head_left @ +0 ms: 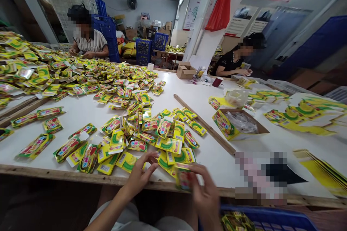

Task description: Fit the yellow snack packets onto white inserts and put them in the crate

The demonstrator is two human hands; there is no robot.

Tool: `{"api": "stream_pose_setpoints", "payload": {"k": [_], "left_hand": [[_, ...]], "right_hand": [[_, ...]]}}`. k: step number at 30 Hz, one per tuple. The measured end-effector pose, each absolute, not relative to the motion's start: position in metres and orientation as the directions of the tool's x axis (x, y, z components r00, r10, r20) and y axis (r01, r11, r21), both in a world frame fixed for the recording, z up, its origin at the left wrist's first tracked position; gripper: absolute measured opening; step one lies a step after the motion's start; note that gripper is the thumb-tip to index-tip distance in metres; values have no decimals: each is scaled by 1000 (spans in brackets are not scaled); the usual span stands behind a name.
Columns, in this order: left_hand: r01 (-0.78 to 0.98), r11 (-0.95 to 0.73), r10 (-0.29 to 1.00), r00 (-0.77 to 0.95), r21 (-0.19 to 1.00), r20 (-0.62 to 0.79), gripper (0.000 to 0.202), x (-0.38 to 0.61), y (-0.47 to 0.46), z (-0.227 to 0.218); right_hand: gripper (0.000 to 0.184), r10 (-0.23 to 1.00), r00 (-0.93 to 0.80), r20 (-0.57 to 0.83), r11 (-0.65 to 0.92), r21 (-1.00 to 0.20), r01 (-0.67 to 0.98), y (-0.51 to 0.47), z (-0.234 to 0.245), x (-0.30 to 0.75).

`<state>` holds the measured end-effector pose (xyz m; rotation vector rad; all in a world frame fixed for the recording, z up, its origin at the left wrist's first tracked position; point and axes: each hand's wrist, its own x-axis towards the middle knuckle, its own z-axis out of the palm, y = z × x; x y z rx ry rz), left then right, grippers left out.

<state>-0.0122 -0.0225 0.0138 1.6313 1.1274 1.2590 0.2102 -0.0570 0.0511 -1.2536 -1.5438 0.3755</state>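
My right hand (204,191) pinches a small yellow and green printed carton (183,177) at the table's front edge; the carton is blurred. To its left, my left hand (143,171) reaches over the edge with thumb and fingers curved and apart, and nothing shows between them. Just beyond its fingertips lies a loose pile of similar small cartons (127,162), with red lettering, green bands and barcodes. Some of these cartons have white end flaps standing out.
A wooden strip (204,124) runs across the white table (165,97). A larger heap of cartons (67,72) fills the back left. Right of the strip stands an open display box (225,126). A blue crate (273,216) with cartons sits below. Two people work beyond.
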Motion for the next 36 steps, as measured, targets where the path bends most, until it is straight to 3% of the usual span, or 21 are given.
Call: {"api": "stream_pose_setpoints", "payload": {"k": [3, 6, 13, 18, 20, 23, 26, 29, 36], "left_hand": [[249, -276, 961, 63, 929, 269, 18, -11, -20, 12], [302, -304, 953, 95, 903, 289, 17, -7, -18, 11], [414, -428, 902, 141, 803, 408, 21, -12, -24, 9], [500, -507, 840, 105, 702, 532, 47, -16, -24, 3], [486, -525, 829, 107, 699, 549, 42, -13, -25, 0], [390, -482, 865, 73, 784, 496, 31, -6, -29, -3], [188, -381, 924, 38, 905, 381, 36, -3, -34, -2], [35, -277, 959, 76, 960, 274, 37, -8, -35, 3], [66, -200, 966, 178, 978, 186, 43, -20, -33, 5]], "right_hand": [[12, 833, 160, 529, 266, -637, 724, -75, 78, 266], [16, 866, 103, 490, 238, -585, 775, -76, 81, 284], [34, 946, -9, 323, 279, -805, 524, -20, 38, 187], [29, 954, -69, 292, 296, -877, 380, -31, 65, 152], [31, 959, -132, 249, 279, -906, 319, -44, 76, 149], [37, 966, -92, 241, 257, -933, 252, -55, 76, 149], [36, 950, 107, 293, 251, -922, 294, -55, 58, 151], [29, 946, 140, 294, 236, -915, 328, -51, 35, 150], [26, 964, 89, 251, 224, -945, 238, -39, 11, 148]]}}
